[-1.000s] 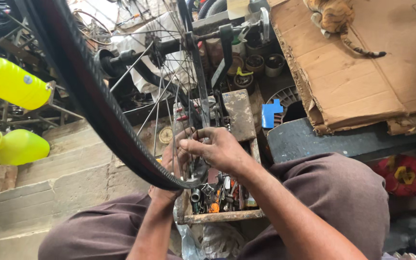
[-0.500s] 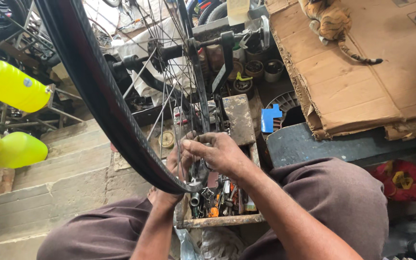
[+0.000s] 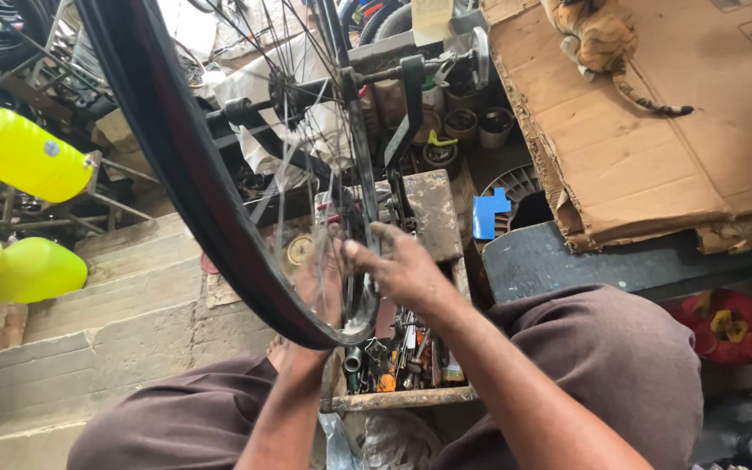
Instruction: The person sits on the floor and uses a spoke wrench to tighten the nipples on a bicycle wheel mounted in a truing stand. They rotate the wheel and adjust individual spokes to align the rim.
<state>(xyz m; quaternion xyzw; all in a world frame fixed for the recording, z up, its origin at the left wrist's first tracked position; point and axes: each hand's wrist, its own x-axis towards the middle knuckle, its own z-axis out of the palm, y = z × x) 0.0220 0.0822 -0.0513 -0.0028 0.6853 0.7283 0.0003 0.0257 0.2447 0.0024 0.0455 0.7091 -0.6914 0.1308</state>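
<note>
Bike wheel point(image 3: 176, 165) btwn both hands – right hand point(image 3: 402, 265) & left hand point(image 3: 319, 296) grip its rim

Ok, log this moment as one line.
left hand: behind spokes, at rim | right hand: on rim | bicycle wheel: upright between knees | tool tray: below
</note>
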